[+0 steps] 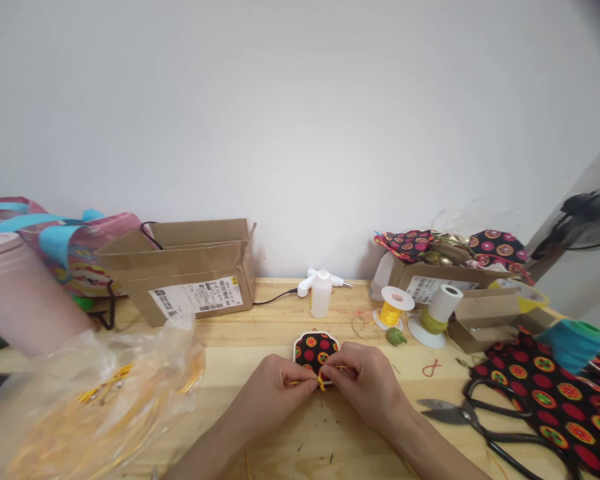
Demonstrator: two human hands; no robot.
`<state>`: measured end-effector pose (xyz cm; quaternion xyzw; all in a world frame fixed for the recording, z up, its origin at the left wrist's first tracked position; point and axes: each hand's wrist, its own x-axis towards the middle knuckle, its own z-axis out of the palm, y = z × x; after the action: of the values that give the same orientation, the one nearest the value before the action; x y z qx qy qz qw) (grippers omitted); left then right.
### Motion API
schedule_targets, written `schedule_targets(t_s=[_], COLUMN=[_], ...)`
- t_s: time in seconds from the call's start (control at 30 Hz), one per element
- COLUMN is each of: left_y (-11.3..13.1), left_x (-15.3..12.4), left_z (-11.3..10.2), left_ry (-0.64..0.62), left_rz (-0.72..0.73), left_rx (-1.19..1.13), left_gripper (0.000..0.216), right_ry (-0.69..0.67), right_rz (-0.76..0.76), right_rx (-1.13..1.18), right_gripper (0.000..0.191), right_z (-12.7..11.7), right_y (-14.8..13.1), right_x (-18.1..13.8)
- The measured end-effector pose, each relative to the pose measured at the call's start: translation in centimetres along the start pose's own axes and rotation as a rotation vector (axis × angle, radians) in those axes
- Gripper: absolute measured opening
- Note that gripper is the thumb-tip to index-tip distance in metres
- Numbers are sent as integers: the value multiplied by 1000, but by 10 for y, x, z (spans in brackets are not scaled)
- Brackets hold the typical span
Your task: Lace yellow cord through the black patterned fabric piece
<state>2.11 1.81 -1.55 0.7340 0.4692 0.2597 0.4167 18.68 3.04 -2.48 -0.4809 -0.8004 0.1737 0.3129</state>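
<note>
Fingertip work at a pale wooden table (270, 337)

Black-handled metal scissors (466, 415) lie right of the bare right hand (369, 380). The bare left hand (276, 387) nearly meets it over a rounded, cream-edged black fabric piece (314, 347) with red-and-orange round motifs, on the table. Each hand's grip is pinched on a thin yellow cord (322, 383) at its near edge.
</note>
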Motion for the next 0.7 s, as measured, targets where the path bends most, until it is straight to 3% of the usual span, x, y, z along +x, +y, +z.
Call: schedule_targets(t_s=[0.23, 0.4, 0.53, 0.7], left_y=[0, -3, -3, 0], left_x=[-3, -2, -1, -2], left_z=[2, 6, 7, 8], left_ry=[40, 106, 131, 166], left_rz=[-22, -84, -97, -98], left_rx=[-3, -43, -30, -89], left_gripper=[30, 28, 27, 26], right_ry=[-28, -261, -343, -421], right_rz=[143, 459, 658, 675], right_rx=[163, 716, 1196, 1358], right_gripper=[19, 40, 24, 34], right_z=[-4, -8, -12, -13], right_y=[-3, -1, 5, 4], right_x=[1, 3, 3, 0])
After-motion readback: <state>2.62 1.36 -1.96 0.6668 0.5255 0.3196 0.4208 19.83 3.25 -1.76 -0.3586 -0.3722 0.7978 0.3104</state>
